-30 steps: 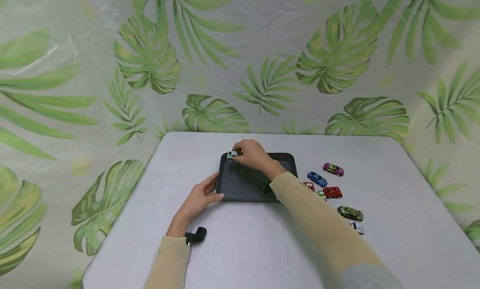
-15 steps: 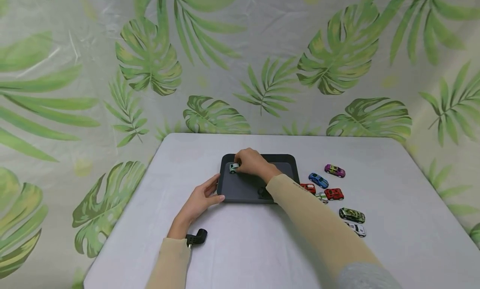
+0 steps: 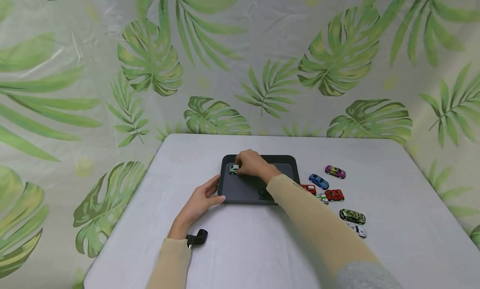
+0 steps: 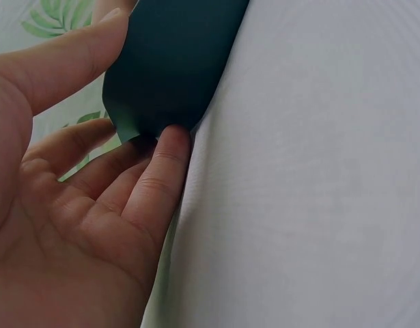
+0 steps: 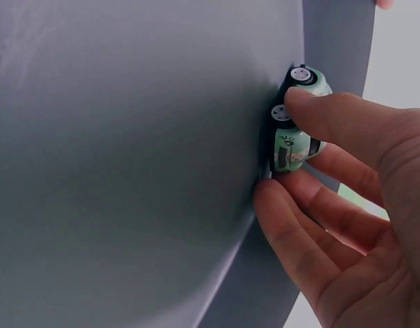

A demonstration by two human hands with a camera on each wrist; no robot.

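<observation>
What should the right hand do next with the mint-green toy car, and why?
Probably the right hand should release the mint-green toy car: it appears to sit on the floor of the dark gray tray, inside the rim, and the left hand touches the tray's side, which may help steady it.

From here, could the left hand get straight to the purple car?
Probably not: the left hand touches the tray at its near-left corner, and the right forearm lies across the straight path to the purple car beyond.
</observation>
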